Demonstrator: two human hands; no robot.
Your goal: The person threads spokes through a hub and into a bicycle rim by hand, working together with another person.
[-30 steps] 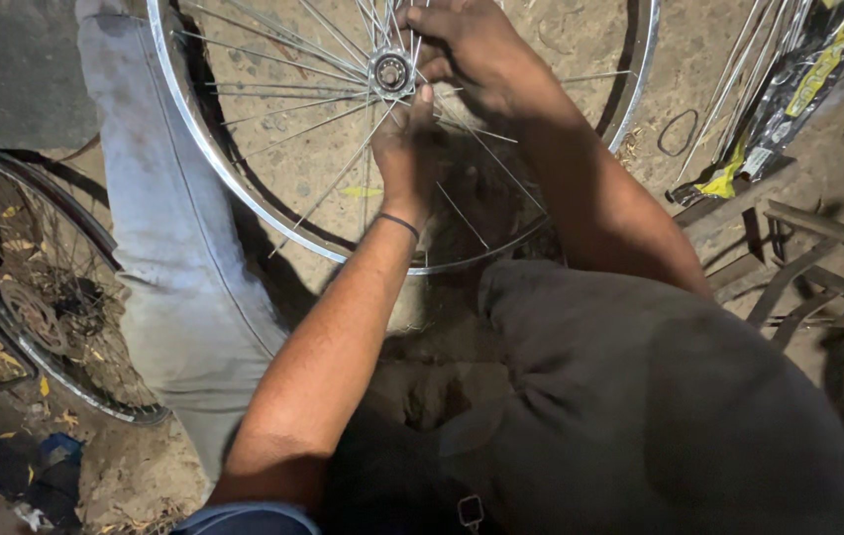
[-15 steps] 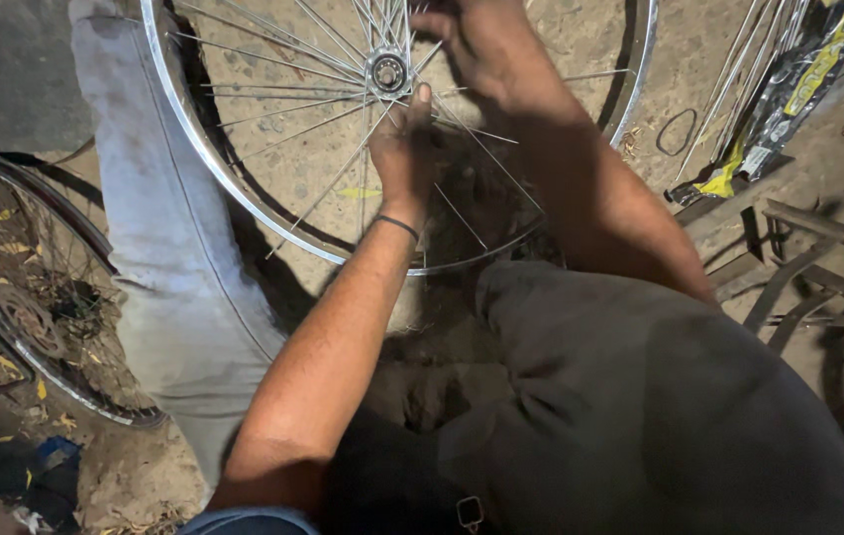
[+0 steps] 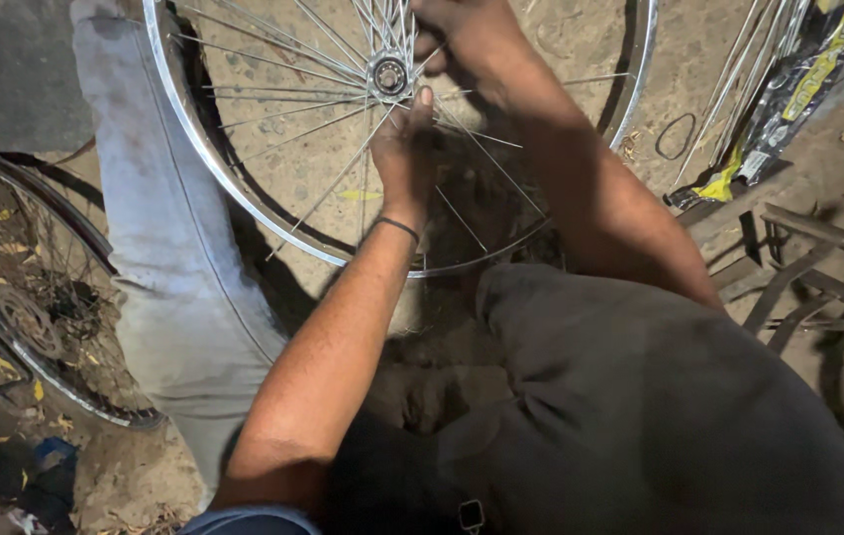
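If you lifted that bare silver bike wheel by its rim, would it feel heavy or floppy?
Probably light: the bare wheel is only a thin rim, hub and wire spokes, with no tyre. The rim likely stays stiff, though some spokes look loose. Being round, it would roll readily.

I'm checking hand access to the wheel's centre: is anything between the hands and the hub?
Nothing visible does. The left hand already lies on the spokes just below the hub, and the right hand is right beside the hub, among the spokes.
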